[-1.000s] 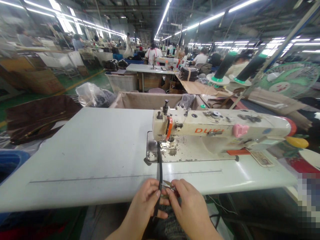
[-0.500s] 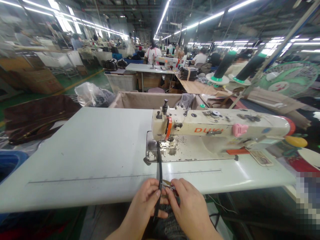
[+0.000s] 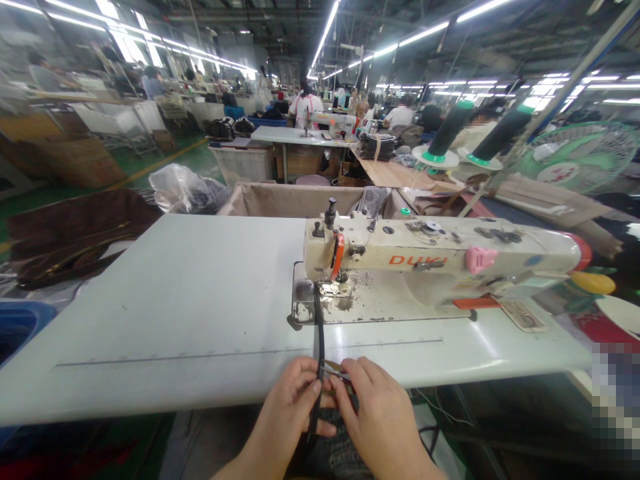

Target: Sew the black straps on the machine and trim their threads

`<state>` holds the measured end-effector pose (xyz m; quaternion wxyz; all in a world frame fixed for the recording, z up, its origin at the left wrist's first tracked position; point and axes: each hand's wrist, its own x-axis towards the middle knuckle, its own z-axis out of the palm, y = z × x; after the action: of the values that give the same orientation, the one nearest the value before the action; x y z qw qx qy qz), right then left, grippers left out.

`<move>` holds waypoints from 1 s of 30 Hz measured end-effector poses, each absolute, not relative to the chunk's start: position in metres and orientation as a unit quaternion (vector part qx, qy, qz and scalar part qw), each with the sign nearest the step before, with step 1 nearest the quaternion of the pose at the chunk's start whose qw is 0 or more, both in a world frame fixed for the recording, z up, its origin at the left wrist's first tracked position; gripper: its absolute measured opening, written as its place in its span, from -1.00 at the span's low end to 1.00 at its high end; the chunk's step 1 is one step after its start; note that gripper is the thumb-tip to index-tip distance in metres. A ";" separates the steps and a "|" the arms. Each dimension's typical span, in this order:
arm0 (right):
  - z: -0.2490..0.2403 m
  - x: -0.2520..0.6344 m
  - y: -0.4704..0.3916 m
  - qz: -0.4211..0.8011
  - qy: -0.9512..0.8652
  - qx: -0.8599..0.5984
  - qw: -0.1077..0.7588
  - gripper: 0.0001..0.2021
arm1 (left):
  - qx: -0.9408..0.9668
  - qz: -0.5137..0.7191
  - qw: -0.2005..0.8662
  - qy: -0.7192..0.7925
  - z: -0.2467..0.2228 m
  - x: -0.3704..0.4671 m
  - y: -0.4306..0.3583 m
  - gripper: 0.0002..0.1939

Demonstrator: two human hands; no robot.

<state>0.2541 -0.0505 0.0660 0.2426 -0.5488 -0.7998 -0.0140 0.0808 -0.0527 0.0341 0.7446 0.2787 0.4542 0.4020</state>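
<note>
A narrow black strap (image 3: 321,333) runs from under the presser foot of the sewing machine (image 3: 380,257) toward me and over the table's front edge. My left hand (image 3: 296,393) pinches it between thumb and fingers just at that edge. My right hand (image 3: 371,393) is closed on a small pair of thread snips (image 3: 334,369), mostly hidden by the fingers. The blades point left and touch or nearly touch the strap's right side beside my left fingertips. Below the hands the strap hangs down toward my lap.
The pale table (image 3: 200,287) has a ruler line along its front. A fabric-lined bin (image 3: 280,199) stands behind, brown cloth (image 3: 75,233) and a blue tub (image 3: 25,327) at left. Black thread cones (image 3: 450,130) and a green fan (image 3: 575,157) are at right. People sit farther back.
My right hand and the snips have shifted very slightly, the blades' position changing a little. My left hand and the strap stay in place.
</note>
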 end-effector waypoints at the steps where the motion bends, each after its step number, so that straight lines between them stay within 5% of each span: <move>1: 0.066 0.254 -0.051 -0.013 -0.800 -0.550 0.242 -0.87 | 0.281 0.403 0.744 0.454 0.034 0.081 -0.053 -0.31; 18: 0.067 0.248 -0.052 -0.084 -0.813 -0.533 0.217 -0.77 | 0.337 0.406 0.705 0.474 0.036 0.082 -0.051 -0.38; 30: 0.061 0.269 -0.031 0.147 -0.800 -0.504 0.290 -0.93 | 0.302 0.391 0.750 0.440 0.036 0.075 -0.050 -0.43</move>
<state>0.2693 -0.0312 0.0609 0.2899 -0.5038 -0.8003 0.1472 0.0753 -0.0500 0.0358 0.7498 0.3018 0.4404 0.3908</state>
